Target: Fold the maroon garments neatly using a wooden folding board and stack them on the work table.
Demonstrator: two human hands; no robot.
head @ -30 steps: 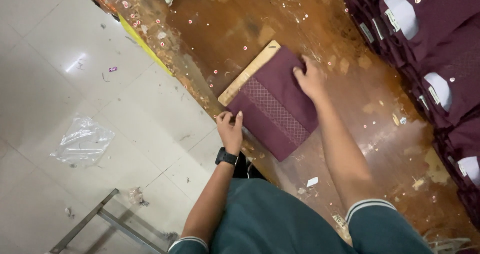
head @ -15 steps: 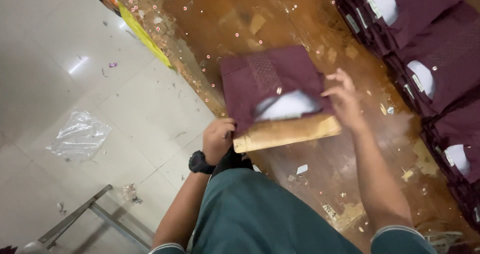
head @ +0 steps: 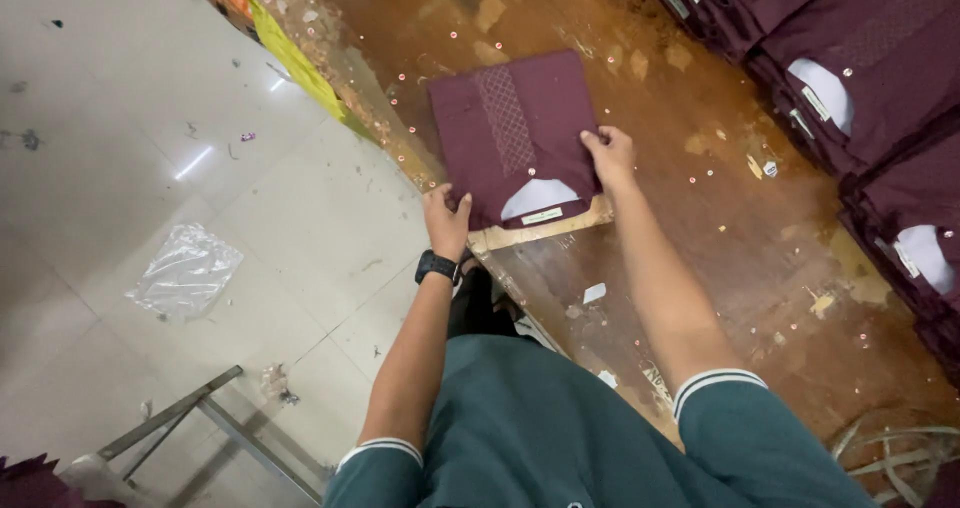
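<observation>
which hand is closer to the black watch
Left. The black watch sits on the left wrist, just below the left hand gripping the folded maroon garment near corner. The right hand holds the garment's other side, apart from the watch.

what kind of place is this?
Likely a garment packing workshop: a folded maroon garment on a card board, stacks of folded maroon garments alongside, and a worn wooden worktable.

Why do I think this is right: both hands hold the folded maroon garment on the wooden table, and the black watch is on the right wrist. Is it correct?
Not quite. The black watch is on the left wrist, as the head view shows. The rest stands: the left hand and the right hand both hold the folded maroon garment on the wooden table.
</observation>
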